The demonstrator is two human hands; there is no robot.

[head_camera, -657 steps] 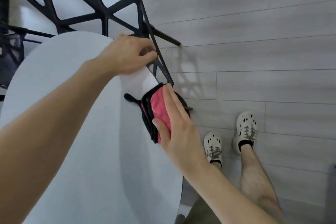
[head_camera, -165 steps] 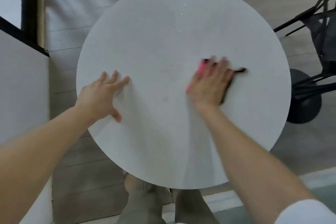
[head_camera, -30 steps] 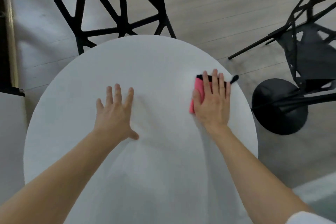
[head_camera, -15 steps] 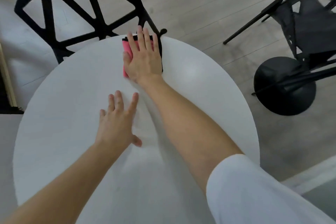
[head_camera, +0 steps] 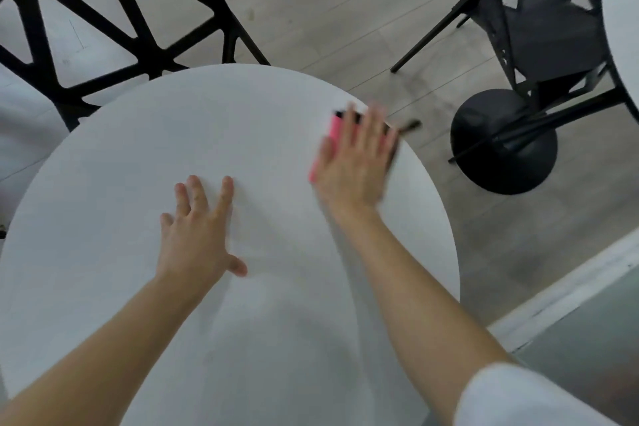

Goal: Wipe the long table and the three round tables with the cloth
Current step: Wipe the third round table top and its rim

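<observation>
right hand (head_camera: 356, 162) w/ cloth (head_camera: 332, 135) swept from far edge to right edge.

Head camera looks steeply down, close over round table (head_camera: 138, 156).

Pink cloth (head_camera: 332, 131), black-trimmed, flat on white round table (head_camera: 207, 135) near far right rim, under right hand (head_camera: 356, 166).

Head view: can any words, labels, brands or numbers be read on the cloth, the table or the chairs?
None: no text can be read.
Table: plain white, no marking.
Cloth: blurred and mostly under the right hand; any tag is unreadable.
Far chair and right chair: no label shows.
</observation>
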